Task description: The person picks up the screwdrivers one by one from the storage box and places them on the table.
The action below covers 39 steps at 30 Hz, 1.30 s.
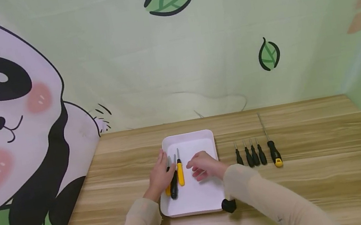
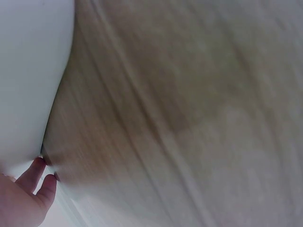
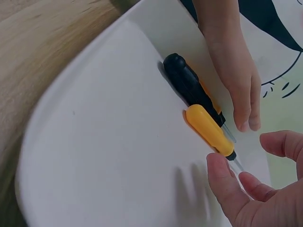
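Observation:
A white tray (image 1: 202, 205) lies on the wooden table. Along its left side, side by side, are a yellow-handled screwdriver (image 1: 181, 175), a black-handled screwdriver (image 1: 174, 187) and another with yellow on its handle (image 1: 168, 190), partly hidden. My left hand (image 1: 160, 175) rests at the tray's left rim, its fingers extended; in the left wrist view two fingertips (image 2: 47, 187) show beside the tray wall, low near the table. Above the tray floor, right of the yellow screwdriver, hovers my right hand (image 1: 204, 165) with loosely bent fingers. The right wrist view shows nothing between its thumb and fingers.
Several small black screwdrivers (image 1: 255, 157) stand in a row on the table, right of the tray. Farther right lies a long screwdriver (image 1: 274, 152) with a black and yellow handle. A printed cloth (image 1: 223, 23) hangs behind the table's back edge.

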Available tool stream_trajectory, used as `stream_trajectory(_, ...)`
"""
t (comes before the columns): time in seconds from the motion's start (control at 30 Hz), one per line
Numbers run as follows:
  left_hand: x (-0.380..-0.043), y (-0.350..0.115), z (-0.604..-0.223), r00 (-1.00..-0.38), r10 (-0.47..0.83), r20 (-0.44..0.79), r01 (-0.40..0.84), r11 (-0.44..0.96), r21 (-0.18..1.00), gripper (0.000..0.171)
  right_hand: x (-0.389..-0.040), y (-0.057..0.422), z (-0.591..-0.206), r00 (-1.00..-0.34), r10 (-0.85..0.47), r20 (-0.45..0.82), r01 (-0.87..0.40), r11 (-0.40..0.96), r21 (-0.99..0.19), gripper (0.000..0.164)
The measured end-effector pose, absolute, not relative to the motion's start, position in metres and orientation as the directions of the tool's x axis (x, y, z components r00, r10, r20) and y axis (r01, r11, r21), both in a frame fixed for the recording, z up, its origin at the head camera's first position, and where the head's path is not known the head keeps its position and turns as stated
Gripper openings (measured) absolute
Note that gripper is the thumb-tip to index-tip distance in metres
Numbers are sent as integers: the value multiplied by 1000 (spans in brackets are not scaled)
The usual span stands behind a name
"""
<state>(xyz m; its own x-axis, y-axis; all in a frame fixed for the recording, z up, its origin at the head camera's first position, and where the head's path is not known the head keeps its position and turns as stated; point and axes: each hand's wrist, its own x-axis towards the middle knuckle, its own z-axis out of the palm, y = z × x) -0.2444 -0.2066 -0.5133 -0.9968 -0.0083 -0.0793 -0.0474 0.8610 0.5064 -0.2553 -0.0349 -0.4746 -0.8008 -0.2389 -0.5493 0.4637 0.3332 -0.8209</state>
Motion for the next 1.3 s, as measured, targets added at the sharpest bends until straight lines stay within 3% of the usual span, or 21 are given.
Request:
stream_trajectory(0.77, -245, -207, -512, -996, -18, -93, -63, 857, 511, 66, -254, -56, -478, -794, -185, -579, 495, 356, -792, 31)
stream_trajectory(1.3, -242, -207, -510, -998, -7, -58, -37, 851, 524, 62, -253, -70, -483, -831, -148, -536, 441, 412, -797, 24)
